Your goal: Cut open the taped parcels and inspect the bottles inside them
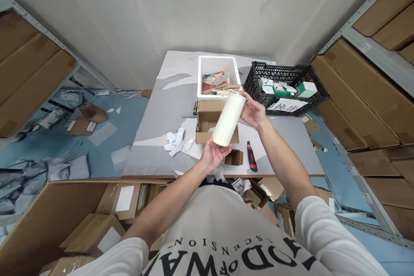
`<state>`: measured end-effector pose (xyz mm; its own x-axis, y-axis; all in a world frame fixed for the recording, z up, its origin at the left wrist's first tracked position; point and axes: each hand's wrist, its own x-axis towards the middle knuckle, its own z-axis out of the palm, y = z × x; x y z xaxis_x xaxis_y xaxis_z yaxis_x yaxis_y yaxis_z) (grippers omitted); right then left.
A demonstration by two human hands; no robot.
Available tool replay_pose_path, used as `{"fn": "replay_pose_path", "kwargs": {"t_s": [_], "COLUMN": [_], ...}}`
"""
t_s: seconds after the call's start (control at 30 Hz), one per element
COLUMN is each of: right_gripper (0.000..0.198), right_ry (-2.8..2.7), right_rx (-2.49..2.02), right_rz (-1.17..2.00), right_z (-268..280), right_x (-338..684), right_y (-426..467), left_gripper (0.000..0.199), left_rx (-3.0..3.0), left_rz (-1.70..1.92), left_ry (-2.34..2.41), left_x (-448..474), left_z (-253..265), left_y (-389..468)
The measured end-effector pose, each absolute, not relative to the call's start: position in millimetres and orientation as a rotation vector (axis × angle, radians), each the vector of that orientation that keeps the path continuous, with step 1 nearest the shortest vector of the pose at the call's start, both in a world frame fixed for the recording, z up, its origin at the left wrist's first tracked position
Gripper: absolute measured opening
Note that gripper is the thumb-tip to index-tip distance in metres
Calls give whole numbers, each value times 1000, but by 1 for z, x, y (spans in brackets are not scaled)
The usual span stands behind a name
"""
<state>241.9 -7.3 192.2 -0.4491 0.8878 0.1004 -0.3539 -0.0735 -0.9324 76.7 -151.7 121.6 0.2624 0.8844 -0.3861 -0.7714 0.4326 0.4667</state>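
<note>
I hold a cream-white cylinder, like a tumbler or bottle point(229, 119), tilted above the grey table point(161, 116). My left hand point(214, 155) cups its near, lower end. My right hand point(253, 111) grips its far, upper end, which has a clear lid. Right under the cylinder sits a small open cardboard box point(207, 121). A red utility knife point(251, 155) lies on the table just right of my left hand.
A white foam box point(203, 69) with books and a black plastic crate point(255, 78) with small green-white boxes stand at the table's far side. Crumpled white paper point(174, 141) lies left of the box. Cardboard boxes fill shelves on both sides and the floor near me.
</note>
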Motion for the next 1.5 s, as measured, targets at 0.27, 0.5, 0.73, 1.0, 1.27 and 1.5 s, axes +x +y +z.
{"fn": "replay_pose_path", "kwargs": {"t_s": [0.27,0.5,0.73,1.0,1.27,1.5], "right_gripper": [57,53,52,73,82,64], "right_ry": [-1266,-1224,-1257,-1276,-1353,-1278], "right_rx": [-830,-1007,-1027,-918,-719,-811], "right_rz": [1616,1548,1562,1595,1648,1583], "right_z": [199,195,187,184,188,187], "right_x": [235,233,229,248,239,235], "right_y": [-14,-16,-18,-13,-17,-14], "left_gripper": [66,76,59,50,60,66], "left_rx": [134,516,452,351,145,189], "left_rz": [1011,1460,1475,1393,1118,1061], "left_ry": [583,925,995,794,671,651], "left_x": [78,86,90,81,79,78], "left_z": [125,111,108,114,122,124], "left_y": [-151,-157,-157,-158,-157,-157]}}
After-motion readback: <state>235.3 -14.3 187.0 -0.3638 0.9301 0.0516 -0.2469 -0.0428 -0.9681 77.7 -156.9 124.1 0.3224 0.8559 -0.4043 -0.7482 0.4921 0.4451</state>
